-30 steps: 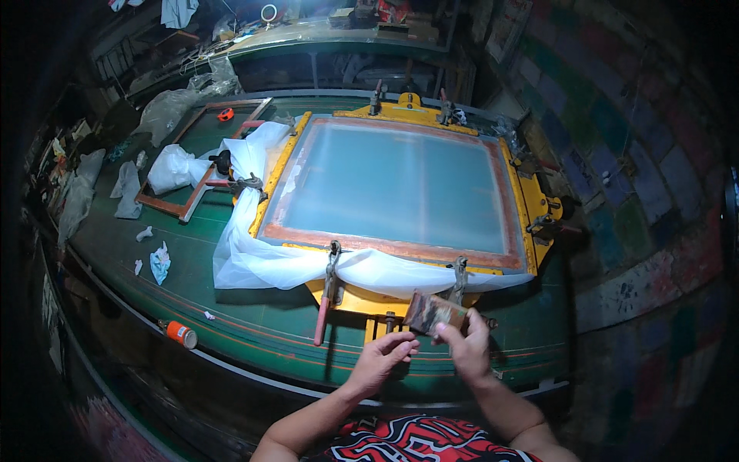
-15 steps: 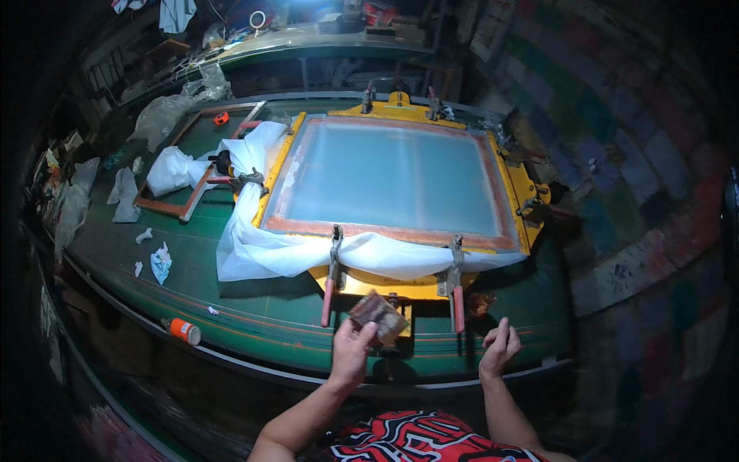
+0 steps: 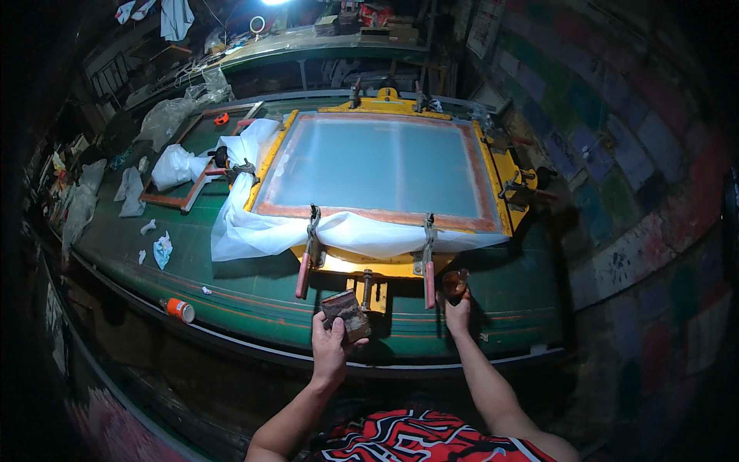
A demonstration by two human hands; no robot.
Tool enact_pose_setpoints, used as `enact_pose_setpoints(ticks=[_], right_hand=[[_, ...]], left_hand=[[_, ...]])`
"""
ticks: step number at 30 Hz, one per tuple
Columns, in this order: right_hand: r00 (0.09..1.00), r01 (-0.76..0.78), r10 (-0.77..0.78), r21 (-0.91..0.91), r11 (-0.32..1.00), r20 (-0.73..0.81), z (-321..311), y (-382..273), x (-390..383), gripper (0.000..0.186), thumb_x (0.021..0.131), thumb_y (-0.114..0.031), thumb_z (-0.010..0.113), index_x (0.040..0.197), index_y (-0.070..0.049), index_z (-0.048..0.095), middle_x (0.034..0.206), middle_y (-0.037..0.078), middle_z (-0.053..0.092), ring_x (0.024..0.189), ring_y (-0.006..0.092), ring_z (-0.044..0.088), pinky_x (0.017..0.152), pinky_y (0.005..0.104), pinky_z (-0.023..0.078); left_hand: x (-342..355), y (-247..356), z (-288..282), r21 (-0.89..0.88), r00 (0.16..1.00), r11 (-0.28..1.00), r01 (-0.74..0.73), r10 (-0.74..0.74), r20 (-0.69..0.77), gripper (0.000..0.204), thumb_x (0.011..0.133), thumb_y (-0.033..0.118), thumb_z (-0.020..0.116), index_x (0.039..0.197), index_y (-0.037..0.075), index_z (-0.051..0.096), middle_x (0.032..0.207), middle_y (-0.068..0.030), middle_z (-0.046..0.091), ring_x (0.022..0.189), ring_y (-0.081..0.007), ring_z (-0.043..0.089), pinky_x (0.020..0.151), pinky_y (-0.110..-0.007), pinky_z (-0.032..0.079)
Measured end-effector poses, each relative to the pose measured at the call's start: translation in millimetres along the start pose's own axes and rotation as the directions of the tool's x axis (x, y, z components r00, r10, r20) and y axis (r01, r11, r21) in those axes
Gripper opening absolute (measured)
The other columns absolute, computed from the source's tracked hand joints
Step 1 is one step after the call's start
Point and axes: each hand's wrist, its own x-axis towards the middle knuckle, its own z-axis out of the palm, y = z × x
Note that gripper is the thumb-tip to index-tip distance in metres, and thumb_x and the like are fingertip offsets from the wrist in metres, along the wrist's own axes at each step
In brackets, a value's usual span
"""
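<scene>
One long green table [image 3: 239, 289] bears a yellow metal clamping frame [image 3: 346, 262] around a brown-edged, blue-grey rectangular screen [image 3: 369, 165], nearer which the left hand [image 3: 329, 348] grips a flat brown-stained rectangular block [image 3: 346, 314] while, rightward, the right hand [image 3: 457, 312] touches a small reddish-brown round container [image 3: 456, 282], its closure indistinct.

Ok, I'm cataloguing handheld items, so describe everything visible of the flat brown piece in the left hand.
The flat brown piece is roughly rectangular, with dark, mottled stains and a paler patch; its material is unclear. It is held tilted in the left hand, thumb on its face. In the picture it shows against the green table, beside the yellow bracket.
</scene>
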Motion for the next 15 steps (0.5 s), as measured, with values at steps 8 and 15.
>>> enact_pose_setpoints(ticks=[8,15], right_hand=[[0.998,0.056,-0.055,0.253,0.966,-0.01,-17,-33,4,0.064,0.081,-0.018,0.086,0.133,-0.002,0.054,0.121,0.014,0.068,0.112,0.0252,0.065,0.098,0.039,0.05],[0.921,0.37,-0.343,0.137,0.919,-0.185,-67,-123,11,0.062,0.074,-0.013,0.09,0.127,-0.002,0.059,0.119,0.011,0.066,0.11,0.024,0.065,0.098,0.0387,0.05]], left_hand=[[-20,-6,1,0.034,1.0,0.999,-0.027,0.027,-0.002,0.039,0.104,0.011,0.058,0.137,0.008,0.037,0.126,-0.0132,0.063,0.109,-0.0264,0.07,0.082,-0.042,0.065],[4,16,-10,0.048,0.992,0.991,-0.125,0.125,0.005,0.05,0.098,-0.001,0.059,0.142,0.007,0.037,0.129,-0.0144,0.06,0.11,-0.0262,0.069,0.083,-0.043,0.066]])
